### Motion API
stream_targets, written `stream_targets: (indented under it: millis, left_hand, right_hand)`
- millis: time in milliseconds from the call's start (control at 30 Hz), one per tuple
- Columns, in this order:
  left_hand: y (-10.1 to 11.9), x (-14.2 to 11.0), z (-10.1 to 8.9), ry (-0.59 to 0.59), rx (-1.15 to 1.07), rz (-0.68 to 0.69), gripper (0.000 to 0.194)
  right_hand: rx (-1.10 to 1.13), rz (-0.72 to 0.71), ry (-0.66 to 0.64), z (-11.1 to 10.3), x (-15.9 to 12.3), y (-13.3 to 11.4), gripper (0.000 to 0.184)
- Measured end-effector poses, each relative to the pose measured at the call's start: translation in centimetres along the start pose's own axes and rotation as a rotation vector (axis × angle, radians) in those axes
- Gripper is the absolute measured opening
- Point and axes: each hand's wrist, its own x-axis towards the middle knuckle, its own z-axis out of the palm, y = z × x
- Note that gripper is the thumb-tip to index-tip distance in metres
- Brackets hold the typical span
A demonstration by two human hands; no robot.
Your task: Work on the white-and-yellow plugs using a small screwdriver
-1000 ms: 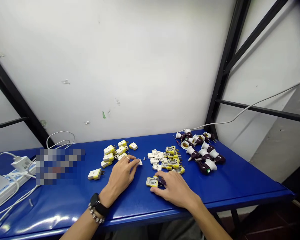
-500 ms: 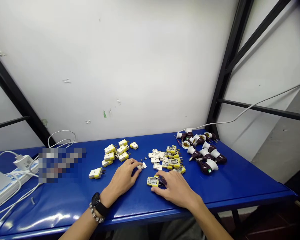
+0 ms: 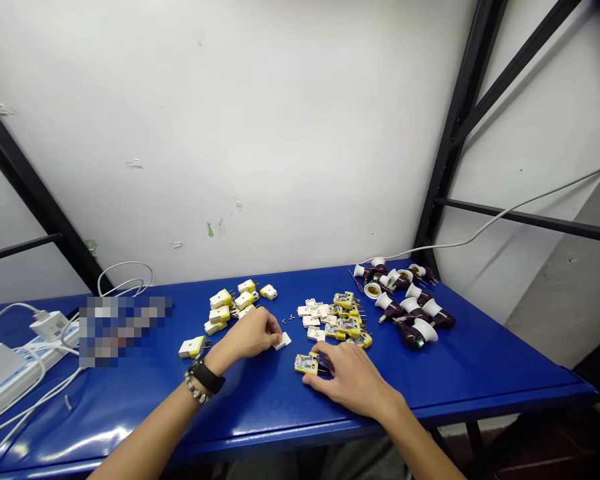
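My left hand (image 3: 253,335) is curled, its fingertips pinching a small white plug cover (image 3: 283,342) just above the blue table (image 3: 480,373). A watch and bead bracelet ring that wrist. My right hand (image 3: 347,373) lies on the table with thumb and fingers closed round a yellow plug half (image 3: 306,363) with metal prongs. Behind it lies a heap of white covers and yellow plug halves (image 3: 336,318). A group of assembled yellow-and-white plugs (image 3: 230,305) sits beyond my left hand, and a single one (image 3: 192,347) lies to its left.
Dark brown and white lamp-socket adapters (image 3: 405,300) are piled at the back right. A white power strip with cables (image 3: 15,363) lies at the far left beside a blurred patch. Tiny screws (image 3: 288,319) dot the table. Black frame bars rise at both sides.
My left hand drew the white cover toward me and lifted, its wrist rising off the table. My right hand stayed on the yellow plug half.
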Motion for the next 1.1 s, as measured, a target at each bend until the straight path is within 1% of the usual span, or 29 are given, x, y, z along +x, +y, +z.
stream_targets:
  millis: [100, 267, 333, 467, 500, 567, 633, 733, 833, 967, 1100]
  left_hand:
    - [0.1, 1.0, -0.5, -0.045, -0.006, 0.007, 0.016]
    - [0.4, 1.6, -0.6, -0.004, 0.036, 0.019, 0.017]
    - [0.7, 1.3, -0.5, 0.040, 0.059, 0.016, 0.019]
    - [1.7, -0.3, 0.0, 0.195, 0.172, 0.050, 0.024]
    - [1.9, -0.7, 0.3, 0.215, 0.214, 0.056, 0.024]
    - [2.1, -1.2, 1.0, 0.218, 0.283, 0.052, 0.025]
    - [1.8, -1.4, 1.7, 0.219, 0.302, 0.047, 0.023]
    - [0.9, -1.1, 2.4, 0.243, 0.211, 0.082, 0.017]
    - [0.1, -0.7, 2.7, 0.273, 0.101, 0.122, 0.013]
    - [-0.3, -0.6, 2.3, 0.303, 0.064, 0.154, 0.014]
    - [-0.6, -0.4, 1.7, 0.364, 0.051, 0.213, 0.020]
  right_hand:
    - [0.008, 0.001, 0.000, 0.0, 0.0, 0.0, 0.043]
    - [0.001, 0.003, 0.002, 0.0, 0.1, 0.0, 0.042]
    - [0.000, -0.002, 0.000, 0.0, 0.0, 0.0, 0.041]
    - [-0.011, -0.012, 0.008, 0.0, 0.0, -0.1, 0.042]
    - [-0.014, -0.014, 0.009, 0.0, 0.0, -0.1, 0.041]
    - [-0.015, -0.014, 0.009, 0.1, 0.0, -0.1, 0.041]
    - [-0.010, -0.012, 0.009, 0.1, 0.0, 0.0, 0.041]
    - [-0.012, -0.010, 0.011, 0.1, 0.1, -0.1, 0.042]
    - [-0.022, -0.008, 0.011, 0.0, 0.0, -0.1, 0.043]
    - [-0.019, -0.008, 0.004, -0.2, 0.0, -0.3, 0.042]
    - [-0.021, -0.006, 0.005, -0.3, 0.0, -0.3, 0.041]
